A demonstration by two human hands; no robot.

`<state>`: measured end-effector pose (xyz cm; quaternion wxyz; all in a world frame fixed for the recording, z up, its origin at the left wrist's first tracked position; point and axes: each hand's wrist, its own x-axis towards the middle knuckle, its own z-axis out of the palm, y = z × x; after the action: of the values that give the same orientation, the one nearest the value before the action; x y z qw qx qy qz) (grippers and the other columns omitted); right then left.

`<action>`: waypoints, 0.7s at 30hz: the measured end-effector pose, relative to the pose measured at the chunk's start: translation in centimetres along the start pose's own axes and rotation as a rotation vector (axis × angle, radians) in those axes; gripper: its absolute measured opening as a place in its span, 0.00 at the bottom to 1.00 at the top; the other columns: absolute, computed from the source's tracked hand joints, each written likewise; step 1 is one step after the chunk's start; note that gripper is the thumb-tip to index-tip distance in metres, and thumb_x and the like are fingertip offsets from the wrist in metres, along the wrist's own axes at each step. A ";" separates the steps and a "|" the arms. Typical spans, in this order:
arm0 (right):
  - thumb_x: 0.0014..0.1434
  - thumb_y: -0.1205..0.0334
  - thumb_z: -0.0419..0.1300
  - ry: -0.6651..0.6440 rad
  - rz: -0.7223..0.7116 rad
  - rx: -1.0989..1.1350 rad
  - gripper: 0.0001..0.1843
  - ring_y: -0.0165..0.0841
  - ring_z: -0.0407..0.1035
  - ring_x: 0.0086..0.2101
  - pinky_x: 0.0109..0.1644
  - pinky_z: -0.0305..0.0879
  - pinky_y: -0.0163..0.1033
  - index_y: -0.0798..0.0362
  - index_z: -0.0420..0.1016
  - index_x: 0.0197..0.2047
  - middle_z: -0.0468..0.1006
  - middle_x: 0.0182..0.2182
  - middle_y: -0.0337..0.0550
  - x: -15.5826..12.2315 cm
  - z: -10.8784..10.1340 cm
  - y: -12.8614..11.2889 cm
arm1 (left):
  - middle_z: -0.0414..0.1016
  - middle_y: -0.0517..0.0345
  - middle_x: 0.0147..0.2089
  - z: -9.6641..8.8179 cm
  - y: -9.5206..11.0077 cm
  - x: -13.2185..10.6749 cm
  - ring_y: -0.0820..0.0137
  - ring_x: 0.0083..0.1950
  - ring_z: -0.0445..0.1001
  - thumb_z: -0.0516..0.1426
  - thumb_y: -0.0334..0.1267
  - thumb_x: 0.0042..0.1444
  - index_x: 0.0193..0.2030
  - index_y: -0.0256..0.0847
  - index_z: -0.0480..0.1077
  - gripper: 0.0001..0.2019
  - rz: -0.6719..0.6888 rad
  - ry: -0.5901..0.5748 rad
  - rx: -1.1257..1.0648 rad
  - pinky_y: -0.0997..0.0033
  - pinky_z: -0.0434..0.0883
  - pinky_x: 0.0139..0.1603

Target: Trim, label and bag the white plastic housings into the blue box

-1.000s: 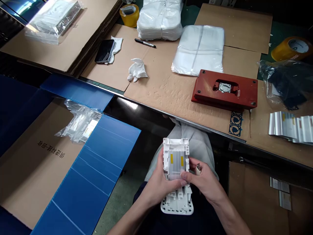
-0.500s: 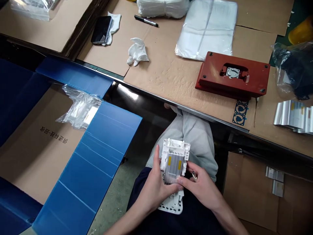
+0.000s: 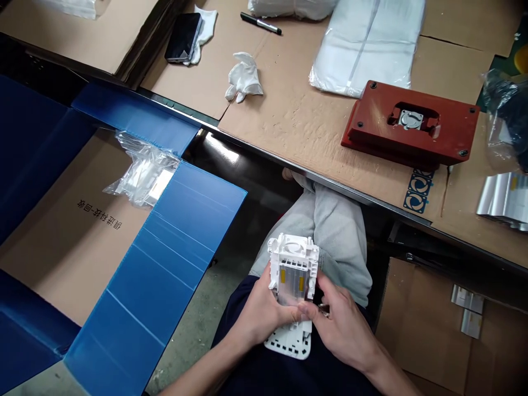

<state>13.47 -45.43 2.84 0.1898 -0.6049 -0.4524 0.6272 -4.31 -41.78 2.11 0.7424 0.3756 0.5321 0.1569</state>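
Note:
Over my lap I hold a white plastic housing [image 3: 287, 344] with a slotted lower end and a round opening near its top. Set in its middle is a silvery metal plate [image 3: 292, 283] bearing two yellow strips. My left hand [image 3: 264, 308] is closed around the left side, thumb across the plate's lower edge. On the other side my right hand [image 3: 340, 316] grips the housing, its thumb meeting the left one at the plate. A small shiny metal item shows by my right fingers; what it is I cannot make out.
A red fixture block [image 3: 379, 124] sits on the cardboard-covered bench, with metal plates [image 3: 501, 201] to its right. Farther back lie bagged white sheets [image 3: 367, 49], a pen [image 3: 261, 23], a white glove [image 3: 244, 78] and a phone [image 3: 183, 37]. At left stands an open blue box [image 3: 165, 247] holding a plastic bag [image 3: 144, 170].
My left fingers, raised before, have wrapped around the housing's side. The housing is tilted slightly differently, so its round opening now shows. The whole view has shifted a little.

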 end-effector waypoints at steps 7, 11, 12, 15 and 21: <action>0.61 0.62 0.60 -0.050 -0.010 0.046 0.24 0.41 0.75 0.46 0.49 0.73 0.44 0.45 0.68 0.61 0.79 0.53 0.43 1.2 -1.0 -0.2 | 0.71 0.51 0.61 -0.1 0.7 0.3 0.57 0.59 0.73 0.72 0.36 0.45 0.63 0.47 0.59 0.40 0.020 0.039 0.032 0.61 0.71 0.57; 0.62 0.57 0.62 -0.082 0.031 0.066 0.23 0.41 0.74 0.45 0.46 0.73 0.42 0.45 0.70 0.60 0.81 0.47 0.41 1.5 -1.5 0.0 | 0.73 0.54 0.59 0.0 0.9 0.0 0.58 0.58 0.73 0.72 0.35 0.44 0.63 0.48 0.58 0.41 0.025 0.074 0.067 0.62 0.72 0.56; 0.61 0.56 0.62 -0.077 0.044 0.063 0.22 0.40 0.75 0.44 0.44 0.73 0.41 0.46 0.71 0.59 0.81 0.43 0.40 1.4 -1.5 0.1 | 0.73 0.54 0.58 0.0 1.0 -0.1 0.58 0.58 0.73 0.72 0.35 0.44 0.62 0.48 0.59 0.40 0.019 0.081 0.079 0.63 0.72 0.55; 0.61 0.55 0.63 -0.027 0.058 0.023 0.22 0.40 0.74 0.38 0.39 0.72 0.40 0.48 0.72 0.58 0.79 0.36 0.40 1.0 -1.1 0.4 | 0.74 0.55 0.58 0.2 0.9 -0.3 0.58 0.57 0.74 0.72 0.36 0.44 0.61 0.48 0.61 0.38 0.001 0.106 0.106 0.63 0.72 0.53; 0.62 0.56 0.60 0.075 0.007 -0.067 0.20 0.40 0.72 0.31 0.33 0.69 0.40 0.51 0.70 0.56 0.75 0.27 0.41 -0.1 0.3 1.5 | 0.77 0.54 0.53 0.8 0.5 -0.4 0.58 0.51 0.77 0.71 0.37 0.45 0.59 0.45 0.63 0.35 0.017 0.090 0.082 0.63 0.73 0.49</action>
<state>13.64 -46.37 1.66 0.1839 -0.6358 -0.4635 0.5891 -3.62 -42.02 2.83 0.7002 0.4028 0.5679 0.1580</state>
